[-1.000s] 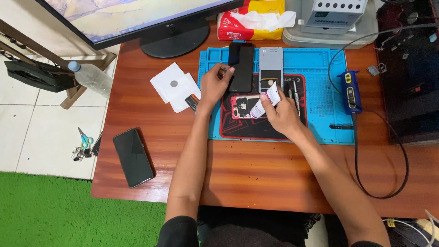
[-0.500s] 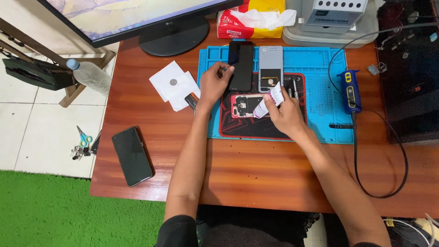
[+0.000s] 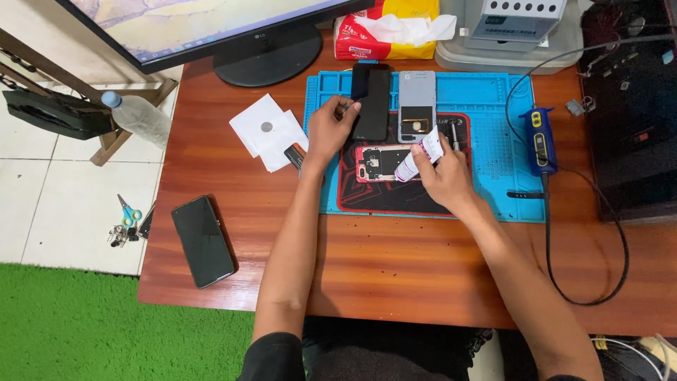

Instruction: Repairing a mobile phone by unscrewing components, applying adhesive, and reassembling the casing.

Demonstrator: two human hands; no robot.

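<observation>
Right hand (image 3: 441, 176): fingers curled around a small white tube (image 3: 418, 156), tip angled down onto the opened red phone body (image 3: 377, 162).
Left hand (image 3: 330, 128): fingers loosely bent, fingertips pinching the left edge of a black phone screen (image 3: 371, 101) lying flat.
Beside it: grey phone back cover (image 3: 417, 106).
Under these: dark red-patterned pad (image 3: 395, 196) on blue work mat (image 3: 493, 141).
Surface: reddish wooden desk (image 3: 395, 268).
Also on desk: white paper packets (image 3: 266, 130), black phone (image 3: 202, 240), monitor base (image 3: 268, 60), tissue pack (image 3: 384, 28).
Floor: white tiles (image 3: 56, 212), green carpet (image 3: 106, 331).
</observation>
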